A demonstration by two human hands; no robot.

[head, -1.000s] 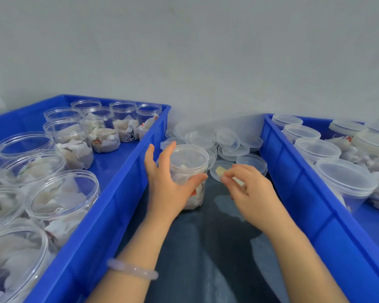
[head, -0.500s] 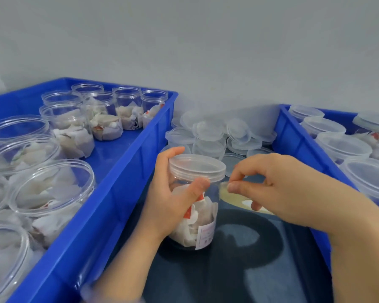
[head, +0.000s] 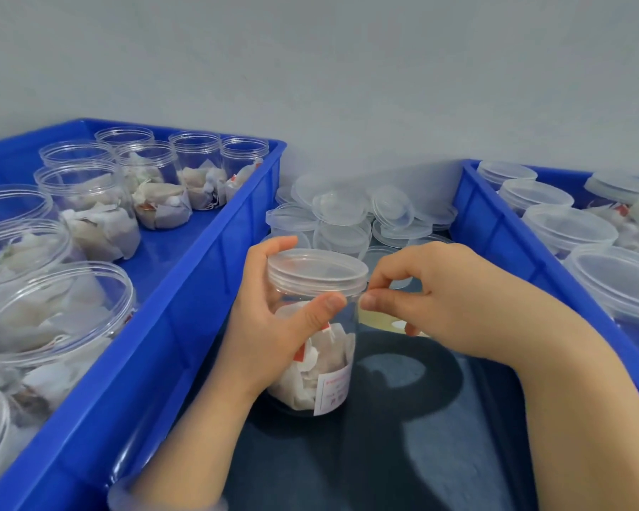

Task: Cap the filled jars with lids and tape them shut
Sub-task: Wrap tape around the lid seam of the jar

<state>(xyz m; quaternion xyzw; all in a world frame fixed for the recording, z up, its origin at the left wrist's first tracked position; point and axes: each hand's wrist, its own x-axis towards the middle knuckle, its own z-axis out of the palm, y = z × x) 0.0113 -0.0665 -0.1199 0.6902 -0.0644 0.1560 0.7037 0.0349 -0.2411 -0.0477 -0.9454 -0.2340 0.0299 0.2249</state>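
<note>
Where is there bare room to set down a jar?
Free: the dark surface between left crate and right crate, nearer than the held jar; a blue floor strip along the left crate's right wall. Crowded: lid pile behind the jar, right crate's capped jars.

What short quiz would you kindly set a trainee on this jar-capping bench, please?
1. True or false: the clear plastic jar of sachets in hand already wears its clear round lid.
2. The uncapped filled jars stand in the blue plastic crate on the person's: A left; B right; C neither side.
3. Which hand grips the jar's body?
Key: 1 true; 2 A; 3 the left hand, while the right hand pinches a pale tape strip at the lid's rim.
</note>
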